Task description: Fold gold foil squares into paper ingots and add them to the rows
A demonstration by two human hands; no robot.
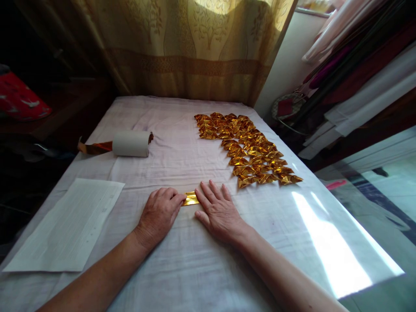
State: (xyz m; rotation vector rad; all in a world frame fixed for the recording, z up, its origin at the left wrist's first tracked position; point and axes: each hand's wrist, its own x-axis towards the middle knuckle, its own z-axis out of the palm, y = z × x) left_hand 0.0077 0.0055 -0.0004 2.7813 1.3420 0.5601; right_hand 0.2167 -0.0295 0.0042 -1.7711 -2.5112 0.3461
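Your left hand (159, 214) is curled loosely, fingertips pressing the left end of a gold foil strip (190, 199) lying flat on the worktop (195, 268). Your right hand (218, 212) lies open and flat, fingers spread, covering the strip's right end. Folded gold pieces (248, 147) lie in rows well beyond the right hand. A foil roll (131, 143) and a paper sheet (69, 225) lie to the left.
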